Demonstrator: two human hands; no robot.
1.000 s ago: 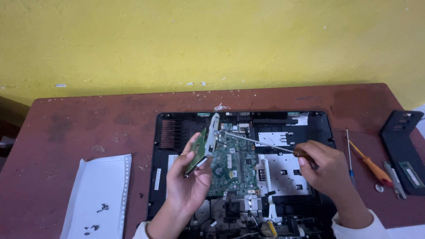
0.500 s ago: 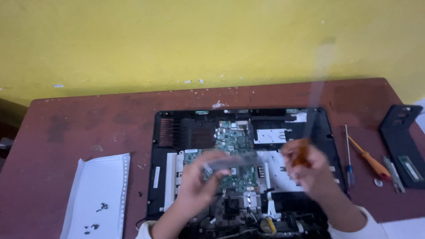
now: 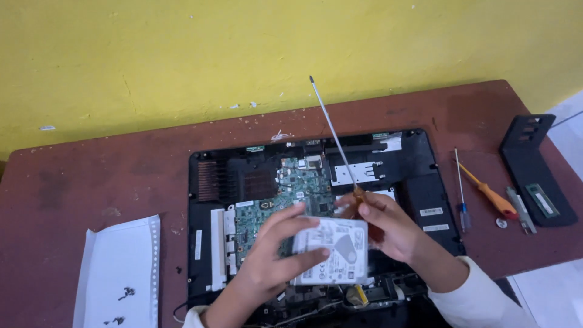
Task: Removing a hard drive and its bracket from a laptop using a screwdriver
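An opened black laptop base (image 3: pixel 419 194) lies on the brown table, its green circuit board (image 3: pixel 285 188) exposed. Over the middle of it my left hand (image 3: pixel 273 258) holds a silver hard drive (image 3: pixel 334 250) flat, label side up. My right hand (image 3: pixel 388 225) touches the drive's right edge while gripping a long thin screwdriver (image 3: pixel 331 130), whose shaft points up and away toward the wall. Both wrists come in from the bottom edge, the right one in a white sleeve.
A white sheet of paper (image 3: pixel 118 267) with several small dark screws lies at the left. Right of the laptop lie an orange-handled screwdriver (image 3: pixel 492 197), a blue-tipped screwdriver (image 3: pixel 461 188), a black cover panel (image 3: pixel 531 164) and a memory stick (image 3: pixel 542 200). A yellow wall stands behind.
My left hand has lowered the part from an upright tilt to flat over the laptop. My right hand has moved in to the drive, and the screwdriver shaft now points upward.
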